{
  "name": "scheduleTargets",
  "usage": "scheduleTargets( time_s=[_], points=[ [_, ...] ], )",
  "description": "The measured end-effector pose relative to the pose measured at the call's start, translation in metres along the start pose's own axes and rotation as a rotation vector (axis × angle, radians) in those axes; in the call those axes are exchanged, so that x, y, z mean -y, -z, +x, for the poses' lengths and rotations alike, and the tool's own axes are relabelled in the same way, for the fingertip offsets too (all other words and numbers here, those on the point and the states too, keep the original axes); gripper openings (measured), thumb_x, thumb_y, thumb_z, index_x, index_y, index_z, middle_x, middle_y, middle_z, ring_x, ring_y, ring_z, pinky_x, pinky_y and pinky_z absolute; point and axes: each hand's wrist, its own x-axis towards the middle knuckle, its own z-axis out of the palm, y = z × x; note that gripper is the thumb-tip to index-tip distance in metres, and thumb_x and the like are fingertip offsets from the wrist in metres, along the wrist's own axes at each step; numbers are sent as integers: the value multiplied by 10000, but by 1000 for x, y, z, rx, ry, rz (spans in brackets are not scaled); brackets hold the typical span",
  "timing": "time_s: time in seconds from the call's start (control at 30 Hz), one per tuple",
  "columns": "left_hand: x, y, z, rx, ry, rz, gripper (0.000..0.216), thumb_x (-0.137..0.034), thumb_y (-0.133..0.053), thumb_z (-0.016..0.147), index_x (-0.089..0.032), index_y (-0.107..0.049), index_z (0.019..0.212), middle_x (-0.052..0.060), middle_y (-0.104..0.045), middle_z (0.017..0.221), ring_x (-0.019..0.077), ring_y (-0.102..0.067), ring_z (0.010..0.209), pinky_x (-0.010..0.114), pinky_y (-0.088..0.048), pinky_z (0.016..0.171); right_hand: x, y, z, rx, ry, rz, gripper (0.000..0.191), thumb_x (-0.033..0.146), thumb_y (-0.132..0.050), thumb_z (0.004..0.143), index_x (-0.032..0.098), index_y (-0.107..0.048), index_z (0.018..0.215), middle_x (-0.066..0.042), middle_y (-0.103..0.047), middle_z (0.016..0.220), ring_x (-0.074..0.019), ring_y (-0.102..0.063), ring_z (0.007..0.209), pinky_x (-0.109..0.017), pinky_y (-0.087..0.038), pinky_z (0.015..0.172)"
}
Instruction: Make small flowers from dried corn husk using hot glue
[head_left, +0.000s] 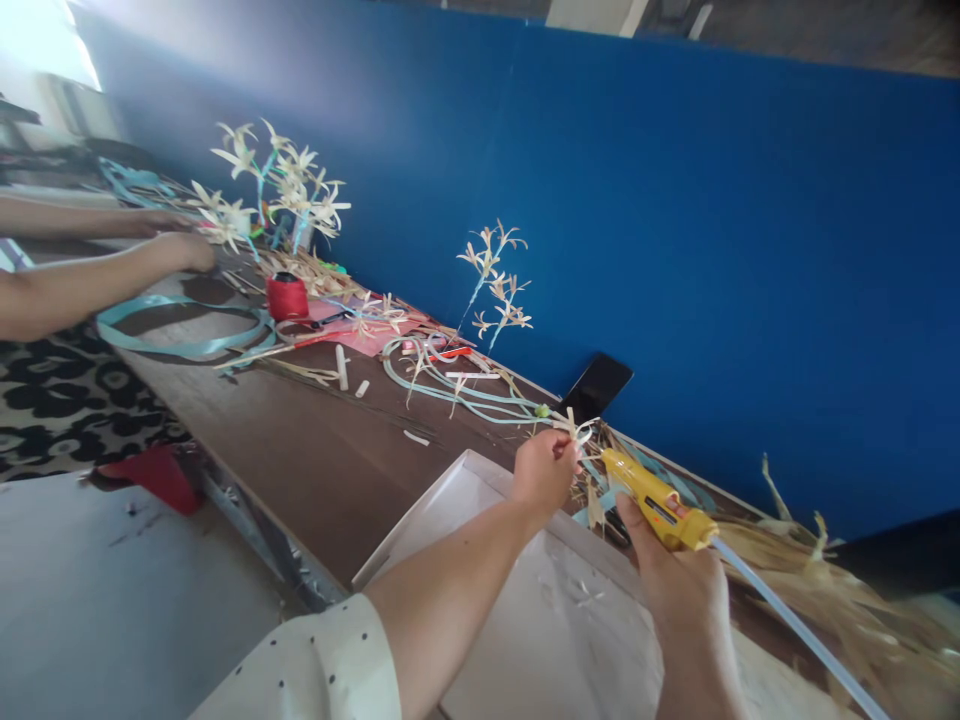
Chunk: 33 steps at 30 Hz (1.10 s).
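My left hand is closed, its fingers pinching a small pale flower made of dried strips. In my right hand is a yellow glue gun, gripped by its handle. Its nozzle points left, close beside the flower; I cannot tell whether the two touch. A long translucent glue stick sticks out of the gun's back end. Below both my forearms lies a white shallow tray.
A black phone leans on the blue partition. Finished flower sprays stand along it. Red thread spool, blue ribbon and looped pale tubing lie leftward. Another person's arms reach in at left. Dried husks are piled right.
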Motion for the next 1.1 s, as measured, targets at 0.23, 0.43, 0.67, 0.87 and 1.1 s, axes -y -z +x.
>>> scheduleTargets(
  time_s=[0.23,0.43,0.67,0.87,1.1],
  points=[
    [-6,0,-4,33,-17,-31,156,-277,-502,783,-165,-609,768,12,-629,669,87,-550,518,179,-446,475,-5,-5,3,-2,30,-12,520,669,-553,657,157,-632,707,-68,-599,591,-234,-564,621,-293,-384,552],
    [-5,-2,-3,39,-15,-37,163,-286,-507,786,-164,-614,773,8,-624,647,95,-559,549,176,-444,484,-10,-4,13,49,-3,-64,529,696,-560,626,172,-625,647,-76,-587,534,-238,-548,563,-305,-390,518],
    [-5,-2,-3,30,7,-24,168,-294,-505,788,-164,-612,780,15,-636,667,93,-556,534,181,-440,480,-14,-2,23,102,-15,-81,513,689,-557,627,182,-618,677,-93,-606,597,-272,-580,635,-330,-420,535],
    [-5,1,-5,26,1,32,191,-296,-479,809,-165,-617,794,18,-655,703,74,-532,481,179,-429,481,-7,-1,12,40,-59,-43,509,676,-572,627,175,-614,702,-102,-619,669,-280,-592,716,-330,-430,584],
    [-2,0,-2,13,-4,46,204,-311,-479,814,-169,-624,820,30,-671,723,92,-560,520,183,-430,493,-9,-6,6,-78,-18,-1,562,710,-527,649,164,-632,736,-91,-607,637,-266,-587,713,-324,-435,608]
  ],
)
